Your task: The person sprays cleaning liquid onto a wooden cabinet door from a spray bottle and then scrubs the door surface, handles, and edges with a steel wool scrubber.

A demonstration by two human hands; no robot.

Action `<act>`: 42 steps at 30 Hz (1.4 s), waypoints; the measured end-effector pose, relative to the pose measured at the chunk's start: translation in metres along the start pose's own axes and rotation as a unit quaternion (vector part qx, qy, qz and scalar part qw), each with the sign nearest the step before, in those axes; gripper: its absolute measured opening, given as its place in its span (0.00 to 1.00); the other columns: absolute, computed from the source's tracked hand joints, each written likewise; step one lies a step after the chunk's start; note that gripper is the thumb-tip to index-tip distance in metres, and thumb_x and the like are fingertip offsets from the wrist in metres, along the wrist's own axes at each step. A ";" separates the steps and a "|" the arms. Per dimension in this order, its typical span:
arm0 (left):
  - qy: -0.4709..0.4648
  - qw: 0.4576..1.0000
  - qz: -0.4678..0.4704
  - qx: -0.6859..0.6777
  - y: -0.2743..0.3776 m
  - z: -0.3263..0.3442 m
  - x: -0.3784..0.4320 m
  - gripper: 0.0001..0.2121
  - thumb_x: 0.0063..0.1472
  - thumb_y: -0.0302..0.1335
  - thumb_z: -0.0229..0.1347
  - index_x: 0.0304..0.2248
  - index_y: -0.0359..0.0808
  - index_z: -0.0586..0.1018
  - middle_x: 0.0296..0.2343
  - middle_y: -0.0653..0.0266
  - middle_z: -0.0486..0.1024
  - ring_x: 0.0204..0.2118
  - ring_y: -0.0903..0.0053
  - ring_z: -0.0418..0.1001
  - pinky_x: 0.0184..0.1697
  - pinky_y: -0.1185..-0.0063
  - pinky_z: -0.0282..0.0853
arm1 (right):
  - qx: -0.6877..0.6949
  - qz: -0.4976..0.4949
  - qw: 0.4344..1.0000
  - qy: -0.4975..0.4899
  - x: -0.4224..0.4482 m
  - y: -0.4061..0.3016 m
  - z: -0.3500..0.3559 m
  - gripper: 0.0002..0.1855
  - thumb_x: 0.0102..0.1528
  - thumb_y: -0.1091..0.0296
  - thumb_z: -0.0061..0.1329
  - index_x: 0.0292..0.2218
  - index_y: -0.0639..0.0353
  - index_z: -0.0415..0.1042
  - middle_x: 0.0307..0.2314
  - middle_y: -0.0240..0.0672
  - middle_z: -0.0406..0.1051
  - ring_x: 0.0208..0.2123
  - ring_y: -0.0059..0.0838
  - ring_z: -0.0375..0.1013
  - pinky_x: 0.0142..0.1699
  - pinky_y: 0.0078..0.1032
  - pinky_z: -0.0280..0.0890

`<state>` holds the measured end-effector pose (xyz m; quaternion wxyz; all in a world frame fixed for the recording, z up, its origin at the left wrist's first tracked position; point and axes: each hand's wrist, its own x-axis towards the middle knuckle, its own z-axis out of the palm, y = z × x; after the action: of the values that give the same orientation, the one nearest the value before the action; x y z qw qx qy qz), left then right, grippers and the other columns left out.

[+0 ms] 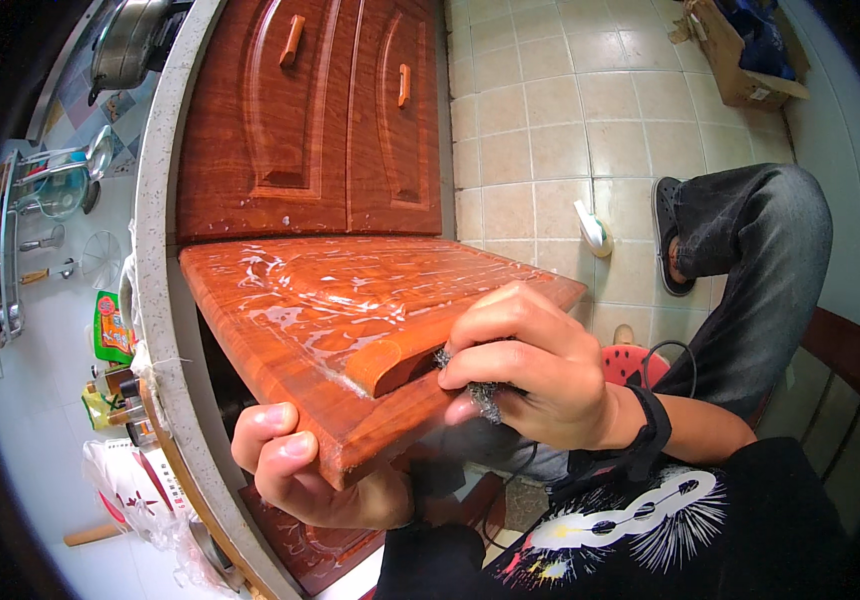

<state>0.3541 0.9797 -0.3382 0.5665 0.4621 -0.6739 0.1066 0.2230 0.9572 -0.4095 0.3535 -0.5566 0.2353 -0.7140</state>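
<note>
A reddish-brown wood-grain cabinet door (302, 300) stands swung open before me, its raised panel streaked with wet, whitish suds. My left hand (317, 465) grips the door's near corner, fingertips over its edge. In my right hand (527, 367) is a steel wool scrubber (486, 397), pinched between fingers and thumb. That hand is at the door's edge, beside the curved wooden handle (385, 367). Part of the scrubber is hidden behind my fingers. Pale residue lines the base of the handle.
Two shut cabinet doors (310, 112) lie beyond, under a speckled countertop (152, 150). A white bottle (593, 229) stands on the tiled floor (535, 150) near my foot. A cardboard box (745, 67) sits by the wall. Utensils, a metal pot (126, 45) and bags line the counter side.
</note>
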 end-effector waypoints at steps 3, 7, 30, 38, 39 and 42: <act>0.004 1.000 0.007 -0.003 0.000 -0.003 0.000 0.15 0.60 0.36 0.59 0.38 0.42 0.66 0.41 0.60 0.63 0.44 0.68 0.69 0.46 0.67 0.67 | -0.001 0.031 0.999 -0.016 -0.014 0.002 -0.004 0.15 0.44 0.80 0.62 0.36 0.61 0.76 0.34 0.40 0.71 0.34 0.36 0.74 0.39 0.27 0.69; -0.064 0.997 0.024 -0.031 -0.009 -0.013 -0.002 0.16 0.63 0.32 0.56 0.47 0.42 0.64 0.47 0.60 0.61 0.50 0.67 0.64 0.54 0.65 0.63 | 0.031 0.114 0.992 0.033 -0.002 -0.011 -0.013 0.22 0.40 0.89 0.56 0.40 0.65 0.74 0.34 0.41 0.72 0.36 0.36 0.75 0.42 0.27 0.69; -0.031 0.996 0.065 0.057 -0.008 -0.010 0.004 0.13 0.64 0.38 0.52 0.37 0.40 0.64 0.38 0.57 0.62 0.38 0.67 0.69 0.41 0.67 0.68 | 0.061 -0.064 0.995 -0.053 0.008 0.006 -0.006 0.15 0.43 0.82 0.59 0.36 0.69 0.76 0.30 0.42 0.74 0.28 0.37 0.74 0.33 0.28 0.69; -0.028 0.998 0.050 0.007 -0.011 -0.017 0.000 0.10 0.63 0.34 0.52 0.38 0.40 0.65 0.39 0.56 0.61 0.38 0.64 0.70 0.40 0.66 0.70 | 0.057 -0.151 0.983 -0.083 0.028 -0.005 -0.003 0.13 0.47 0.78 0.55 0.37 0.69 0.76 0.33 0.45 0.71 0.30 0.38 0.74 0.34 0.29 0.71; -0.040 0.998 0.052 0.008 -0.011 -0.018 0.000 0.11 0.63 0.34 0.52 0.38 0.40 0.65 0.39 0.56 0.61 0.38 0.64 0.69 0.40 0.66 0.70 | 0.048 -0.153 0.983 -0.088 0.028 -0.005 -0.003 0.13 0.47 0.78 0.55 0.37 0.69 0.76 0.33 0.45 0.72 0.30 0.38 0.74 0.34 0.29 0.71; -0.086 0.992 0.083 0.030 -0.015 -0.028 0.005 0.11 0.64 0.35 0.50 0.39 0.40 0.65 0.39 0.56 0.62 0.37 0.66 0.69 0.40 0.67 0.69 | 0.014 -0.156 0.981 -0.113 0.017 0.000 -0.012 0.13 0.47 0.78 0.55 0.37 0.68 0.75 0.34 0.46 0.72 0.30 0.39 0.74 0.34 0.29 0.71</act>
<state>0.3836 0.9875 -0.3304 0.4816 0.4284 -0.7528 0.1335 0.2096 0.9432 -0.4022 0.2696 -0.6590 0.0939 -0.6959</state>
